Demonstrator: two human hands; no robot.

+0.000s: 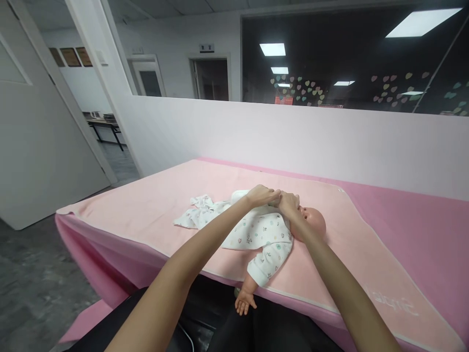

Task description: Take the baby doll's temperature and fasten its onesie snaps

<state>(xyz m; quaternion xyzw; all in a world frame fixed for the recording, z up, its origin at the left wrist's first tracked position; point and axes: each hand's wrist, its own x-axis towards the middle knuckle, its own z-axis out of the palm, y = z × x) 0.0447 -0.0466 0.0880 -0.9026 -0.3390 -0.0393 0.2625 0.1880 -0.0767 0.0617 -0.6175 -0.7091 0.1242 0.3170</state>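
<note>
A baby doll (311,222) lies on its back across the table, its head to the right. It wears a white romper (252,230) with small coloured prints. The near sleeve (270,260) is on the doll's arm, and the doll's hand (245,300) hangs over the front edge. My left hand (262,194) and my right hand (289,202) meet above the doll's upper chest, by its far shoulder. Both appear closed on the romper's cloth there, though my fingertips are partly hidden. The legs of the romper (200,211) lie crumpled at the left.
A peach mat (146,215) covers the table over a pink cloth (421,230). Behind stands a white half wall (293,142) with a window (348,58) above. A white door (44,132) is at the left. My legs are under the table's front edge.
</note>
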